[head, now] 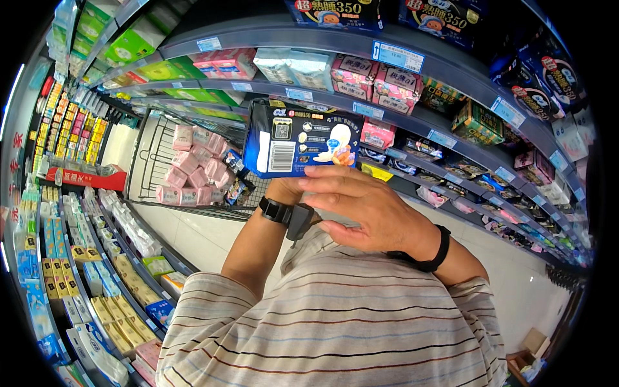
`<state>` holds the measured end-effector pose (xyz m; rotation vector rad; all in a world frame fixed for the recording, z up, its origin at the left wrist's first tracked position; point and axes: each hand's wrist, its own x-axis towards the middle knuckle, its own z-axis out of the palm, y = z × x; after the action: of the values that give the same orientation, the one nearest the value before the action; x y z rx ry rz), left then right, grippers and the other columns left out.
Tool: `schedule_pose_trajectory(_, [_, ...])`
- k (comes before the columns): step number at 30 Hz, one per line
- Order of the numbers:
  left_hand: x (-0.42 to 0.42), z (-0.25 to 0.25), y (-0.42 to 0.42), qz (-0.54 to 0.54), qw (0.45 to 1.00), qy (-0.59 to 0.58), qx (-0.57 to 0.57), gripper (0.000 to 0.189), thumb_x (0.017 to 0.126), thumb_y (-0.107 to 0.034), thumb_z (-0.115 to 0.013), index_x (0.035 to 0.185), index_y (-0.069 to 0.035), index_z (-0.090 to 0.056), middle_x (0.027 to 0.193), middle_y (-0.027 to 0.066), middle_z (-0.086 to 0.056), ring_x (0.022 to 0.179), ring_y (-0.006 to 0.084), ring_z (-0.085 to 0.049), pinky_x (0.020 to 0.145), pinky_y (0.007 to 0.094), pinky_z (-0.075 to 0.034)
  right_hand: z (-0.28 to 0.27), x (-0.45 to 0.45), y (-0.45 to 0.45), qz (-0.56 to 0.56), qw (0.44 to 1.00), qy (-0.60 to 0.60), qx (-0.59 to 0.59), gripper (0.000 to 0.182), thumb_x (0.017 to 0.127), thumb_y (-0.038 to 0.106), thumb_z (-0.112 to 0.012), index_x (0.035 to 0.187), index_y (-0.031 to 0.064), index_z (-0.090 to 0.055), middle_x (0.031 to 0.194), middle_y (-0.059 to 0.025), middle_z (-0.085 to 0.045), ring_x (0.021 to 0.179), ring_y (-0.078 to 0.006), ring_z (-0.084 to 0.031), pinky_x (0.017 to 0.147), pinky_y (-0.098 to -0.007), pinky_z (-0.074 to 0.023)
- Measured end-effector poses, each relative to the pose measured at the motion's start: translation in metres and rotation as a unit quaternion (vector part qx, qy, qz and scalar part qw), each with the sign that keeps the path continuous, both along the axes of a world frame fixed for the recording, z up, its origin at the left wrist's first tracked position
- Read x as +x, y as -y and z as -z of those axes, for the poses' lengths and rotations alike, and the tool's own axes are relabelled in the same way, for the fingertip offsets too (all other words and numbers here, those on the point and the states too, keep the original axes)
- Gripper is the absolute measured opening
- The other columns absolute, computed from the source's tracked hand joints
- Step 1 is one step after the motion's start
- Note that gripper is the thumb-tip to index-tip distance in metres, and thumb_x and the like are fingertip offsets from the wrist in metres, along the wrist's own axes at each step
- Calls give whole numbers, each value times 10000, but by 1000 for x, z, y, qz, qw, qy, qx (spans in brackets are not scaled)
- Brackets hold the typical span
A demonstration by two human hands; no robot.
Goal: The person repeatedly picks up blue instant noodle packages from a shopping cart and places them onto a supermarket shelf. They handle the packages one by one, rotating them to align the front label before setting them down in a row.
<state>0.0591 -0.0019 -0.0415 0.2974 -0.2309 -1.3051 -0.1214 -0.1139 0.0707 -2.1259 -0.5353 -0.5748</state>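
Observation:
A dark blue pack of sanitary pads is held up before me, its printed back with a barcode facing me. My left hand grips it from below; most of that hand's fingers are hidden behind the pack. Across the pack's lower edge reaches my right hand, palm down, fingers extended and spread. Its fingertips overlap the pack's bottom edge, but I cannot tell whether they press on it. Beyond the pack, to the left, stands a wire shopping cart. Several pink packs and some dark blue packs lie in it.
A store shelf curves along the front and right, stocked with pad packs. Another shelf of tissue packs runs along the left. A red display box stands beyond the cart. Cartons sit on the tiled floor at lower right.

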Motion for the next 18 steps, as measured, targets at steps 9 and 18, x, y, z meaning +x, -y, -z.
schedule_pose_trajectory(9, [9, -57, -7, 133, 987, 20, -85, 579, 1069, -499, -397, 1412, -38, -465, 1315, 168, -623, 1136, 265, -657, 946, 415, -576, 6, -11, 7, 4, 995, -86, 58, 382, 794, 134, -796, 1146, 69, -661, 1188, -117, -666, 1098, -328, -638, 917, -393, -527])
schedule_pose_trajectory(18, [8, -58, 9, 10, 997, 52, 53, 587, 1063, -513, -410, 1392, -31, -473, 1279, 169, -641, 1087, 260, -684, 894, 396, -604, 20, -17, 15, 38, 992, -114, 43, 408, 808, 237, -809, 1130, 50, -643, 1118, -130, -642, 1049, -346, -629, 887, -399, -519])
